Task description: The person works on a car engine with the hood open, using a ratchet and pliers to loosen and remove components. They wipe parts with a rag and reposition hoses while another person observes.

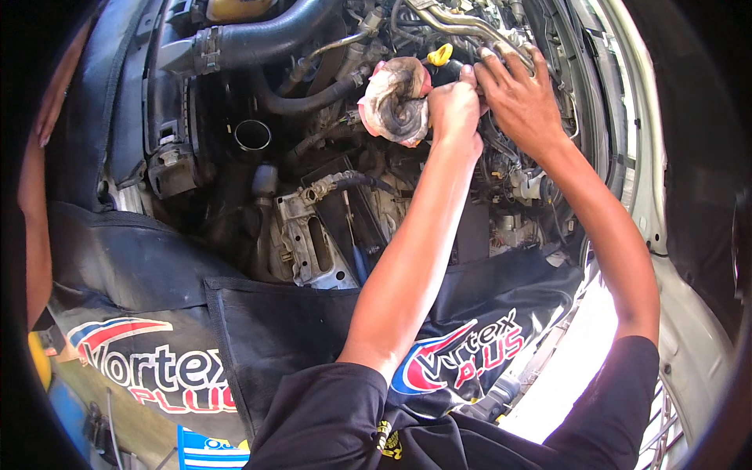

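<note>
My left hand (455, 112) is closed in a fist over the engine, thumb on top. Whatever it grips is hidden by the fingers. Against its left side is a bunched, dirty pink-and-grey rag (398, 103); I cannot tell whether the fingers hold any of it. My right hand (517, 92) is just to the right, fingers apart and slightly bent. Its fingertips reach down among the metal pipes (462, 25), and what they touch is hidden. A yellow pull tab (440, 55) sticks up between the rag and my hands.
A thick black hose (270, 37) crosses the upper left, above an open round pipe end (253, 135). Below lies a metal bracket (312, 239) beside a blue-handled tool (360, 262). A black fender cover (282, 321) drapes the near edge. Another person's arm (34, 211) shows far left.
</note>
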Motion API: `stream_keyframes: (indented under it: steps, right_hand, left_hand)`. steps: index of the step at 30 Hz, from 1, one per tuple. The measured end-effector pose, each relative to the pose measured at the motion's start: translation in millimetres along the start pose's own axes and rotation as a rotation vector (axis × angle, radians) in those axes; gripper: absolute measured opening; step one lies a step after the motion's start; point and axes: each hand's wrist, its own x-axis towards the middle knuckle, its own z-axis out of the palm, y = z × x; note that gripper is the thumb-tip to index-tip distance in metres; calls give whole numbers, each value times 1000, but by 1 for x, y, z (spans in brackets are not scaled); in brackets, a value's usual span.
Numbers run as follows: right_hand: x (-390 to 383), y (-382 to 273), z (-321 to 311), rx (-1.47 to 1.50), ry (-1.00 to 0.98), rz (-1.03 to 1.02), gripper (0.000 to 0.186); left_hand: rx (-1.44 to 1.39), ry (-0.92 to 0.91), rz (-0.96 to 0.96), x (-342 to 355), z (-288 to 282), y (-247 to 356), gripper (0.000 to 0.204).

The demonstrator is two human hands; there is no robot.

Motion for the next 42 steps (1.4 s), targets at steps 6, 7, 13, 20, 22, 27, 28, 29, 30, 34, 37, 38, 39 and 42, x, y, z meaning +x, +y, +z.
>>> stream_keyframes:
  steps: [6, 7, 13, 20, 22, 27, 28, 29, 30, 34, 37, 38, 39, 42]
  right_hand:
    - [-3, -7, 15, 18, 142, 33, 28]
    - [-3, -7, 14, 25, 128, 37, 27]
    - [11, -8, -1, 49, 60, -35, 37]
    - [20, -28, -2, 1, -40, 39, 28]
    - [22, -32, 2, 3, -48, 78, 28]
    - [13, -20, -5, 117, 40, 121, 28]
    - [11, -16, -10, 198, 116, 175, 29]
    - [12, -13, -18, 282, 202, 220, 29]
    - [6, -8, -28, 355, 272, 265, 30]
    - [-98, -14, -73, 632, 198, 588, 24]
    - [-177, -55, -106, 745, -20, 709, 28]
    - [-196, -71, -112, 741, -77, 755, 26]
    - [-210, -87, -113, 741, -132, 804, 25]
    - [-220, -112, -100, 889, -223, 929, 14]
  left_hand:
    - [-86, 118, 82, -3, 12, -2, 28]
    - [-108, 113, 88, -2, 12, -3, 28]
    - [-200, 58, 83, 9, 4, -9, 24]
    - [-213, 19, 187, 22, -7, -13, 25]
    - [-232, 89, 237, 20, -2, -9, 29]
    - [-197, 20, 80, 12, 9, -20, 45]
    - [-265, 14, 113, 8, 17, -27, 46]
    - [-337, 8, 157, 13, 17, -30, 47]
    - [-258, 40, 208, 22, 14, -32, 44]
    - [-302, 87, 111, 24, 2, -20, 37]
    - [-311, 91, 22, 26, 1, -20, 27]
    - [-304, 103, -3, 25, 2, -21, 24]
    - [-292, 114, -27, 23, 2, -24, 22]
    - [-306, 136, -76, 27, -3, -19, 17]
